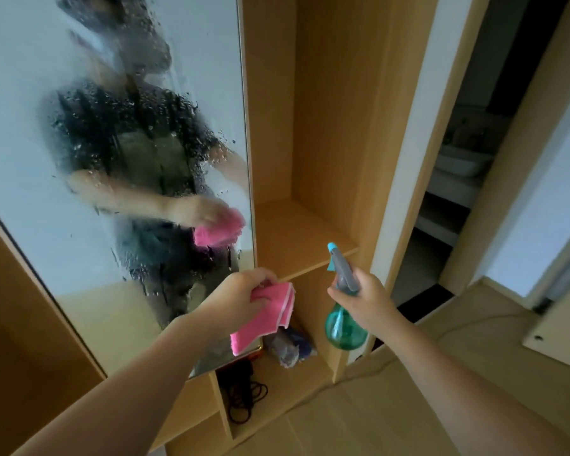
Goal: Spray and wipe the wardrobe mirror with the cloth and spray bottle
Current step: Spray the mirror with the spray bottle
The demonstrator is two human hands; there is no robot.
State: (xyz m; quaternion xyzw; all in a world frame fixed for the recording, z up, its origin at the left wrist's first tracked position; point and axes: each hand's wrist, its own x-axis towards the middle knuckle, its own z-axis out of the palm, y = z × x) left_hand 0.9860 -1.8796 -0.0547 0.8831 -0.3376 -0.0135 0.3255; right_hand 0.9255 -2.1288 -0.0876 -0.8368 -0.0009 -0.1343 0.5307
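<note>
Gripping the soft, folded cloth (265,311), the left hand (241,297) was closed; right hand (364,299) clamped the light spray bottle (343,311) at its neck.

The mirror (30,143) runs off the frame at 12 and 9 o'clock, and droplets blur the reflection in its middle. The left hand (241,299) covers the upper corner of the pink cloth (267,315). The right hand (364,299) hides the neck of the spray bottle (343,330), so its grip on the trigger cannot be read. At 6 o'clock, a blurred bundle (290,347) and dark cords (244,396) on the lower shelf defy naming. Both forearms leave the bottom edge.
</note>
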